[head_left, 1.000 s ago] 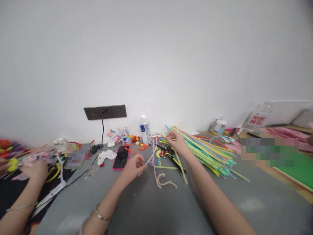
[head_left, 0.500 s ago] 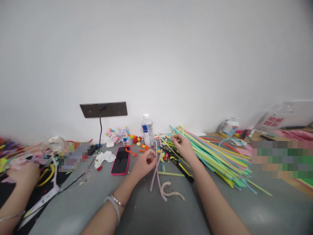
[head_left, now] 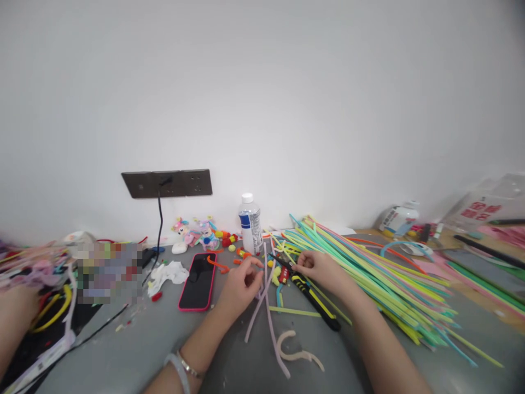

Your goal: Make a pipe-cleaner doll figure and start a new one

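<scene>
My left hand (head_left: 240, 287) is closed in a pinch on pale lilac pipe cleaners (head_left: 266, 312) that cross and trail down onto the grey table (head_left: 229, 361). My right hand (head_left: 318, 268) is curled, its fingers closed beside the black and yellow cutters (head_left: 314, 298); what it pinches is too small to name. A big pile of neon pipe cleaners (head_left: 377, 273) fans out just right of that hand. A curled beige pipe cleaner piece (head_left: 297, 353) lies below both hands.
A pink-cased phone (head_left: 198, 280), a water bottle (head_left: 250, 223), small plush toys (head_left: 197, 232) and crumpled white paper (head_left: 166, 272) sit near the wall. A wall socket strip (head_left: 166, 183) has a cable. Another person's hand (head_left: 16, 312) works at far left.
My right hand came down from the neon pile toward the cutters. My left hand lifted the lilac pipe cleaners more upright. The view shifted left and nearer.
</scene>
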`<move>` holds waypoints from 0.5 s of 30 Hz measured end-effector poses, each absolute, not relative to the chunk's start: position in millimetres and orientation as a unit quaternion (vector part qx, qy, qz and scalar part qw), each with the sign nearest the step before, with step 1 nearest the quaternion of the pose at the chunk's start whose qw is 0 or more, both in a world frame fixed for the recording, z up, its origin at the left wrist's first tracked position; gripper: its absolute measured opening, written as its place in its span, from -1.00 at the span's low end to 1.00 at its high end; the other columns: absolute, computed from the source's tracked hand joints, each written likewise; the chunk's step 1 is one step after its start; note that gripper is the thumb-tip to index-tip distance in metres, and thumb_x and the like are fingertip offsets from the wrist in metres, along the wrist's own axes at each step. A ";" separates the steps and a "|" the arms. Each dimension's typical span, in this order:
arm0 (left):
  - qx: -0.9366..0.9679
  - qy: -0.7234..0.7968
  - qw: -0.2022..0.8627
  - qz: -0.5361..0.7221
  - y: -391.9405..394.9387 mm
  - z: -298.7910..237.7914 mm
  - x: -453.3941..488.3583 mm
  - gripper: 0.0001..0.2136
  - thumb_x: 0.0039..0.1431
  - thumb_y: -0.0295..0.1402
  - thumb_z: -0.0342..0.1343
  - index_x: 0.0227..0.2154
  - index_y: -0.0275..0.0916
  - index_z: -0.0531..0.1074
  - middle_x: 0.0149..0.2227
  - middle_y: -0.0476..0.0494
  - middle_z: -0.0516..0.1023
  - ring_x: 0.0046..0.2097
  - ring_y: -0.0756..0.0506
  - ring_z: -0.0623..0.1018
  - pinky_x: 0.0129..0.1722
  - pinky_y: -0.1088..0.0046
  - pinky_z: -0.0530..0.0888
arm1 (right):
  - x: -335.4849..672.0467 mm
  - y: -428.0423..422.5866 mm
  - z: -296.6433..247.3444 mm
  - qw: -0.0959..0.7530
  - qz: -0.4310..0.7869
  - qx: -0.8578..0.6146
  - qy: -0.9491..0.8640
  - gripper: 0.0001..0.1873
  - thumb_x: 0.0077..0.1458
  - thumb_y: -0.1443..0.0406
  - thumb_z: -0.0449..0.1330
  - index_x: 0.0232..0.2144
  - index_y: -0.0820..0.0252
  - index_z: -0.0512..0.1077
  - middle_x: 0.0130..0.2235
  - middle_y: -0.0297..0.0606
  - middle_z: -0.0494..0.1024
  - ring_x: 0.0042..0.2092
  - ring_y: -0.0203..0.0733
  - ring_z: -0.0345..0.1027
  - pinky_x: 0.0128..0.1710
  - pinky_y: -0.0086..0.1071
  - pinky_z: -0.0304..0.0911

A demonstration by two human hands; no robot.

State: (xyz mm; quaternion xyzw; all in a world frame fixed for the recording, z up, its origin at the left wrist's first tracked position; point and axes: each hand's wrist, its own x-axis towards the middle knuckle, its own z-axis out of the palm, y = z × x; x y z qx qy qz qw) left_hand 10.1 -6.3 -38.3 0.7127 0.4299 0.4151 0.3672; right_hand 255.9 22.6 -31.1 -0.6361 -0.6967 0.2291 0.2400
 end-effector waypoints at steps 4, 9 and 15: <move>0.706 0.436 0.366 0.422 -6.1 -40.3 8.1 -0.90 0.20 -0.30 0.01 -0.28 -0.20 0.35 -0.65 0.14 0.25 -0.58 0.00 0.32 -0.48 0.50 0.22 | 255.3 20.7 -27.7 0.265 0.240 -0.640 -0.680 -0.80 -0.05 0.22 0.22 -0.61 0.17 0.35 -0.60 -0.37 0.40 -0.53 -0.28 0.22 -0.50 -0.42 0.04; 0.709 0.432 0.369 0.418 -5.3 -41.4 7.2 -0.91 0.19 -0.34 0.03 -0.28 -0.20 0.36 -0.64 0.13 0.29 -0.57 0.00 0.31 -0.48 0.51 0.22 | 259.9 17.4 -15.4 0.434 0.386 -0.559 -0.592 -0.62 0.00 0.00 0.23 -0.54 0.17 0.34 -0.63 -0.44 0.30 -0.62 -0.39 0.06 -0.59 -0.46 0.01; 0.719 0.430 0.357 0.414 -6.3 -43.7 9.3 -0.89 0.16 -0.33 0.10 -0.26 -0.20 0.40 -0.47 0.01 0.51 -0.50 0.00 0.41 -0.44 0.52 0.32 | 235.1 13.3 -4.1 0.565 0.554 -0.435 -0.429 -0.54 -0.15 0.06 0.43 -0.25 0.14 0.44 -0.45 -0.38 0.52 -0.62 -0.43 0.11 -0.65 -0.48 0.08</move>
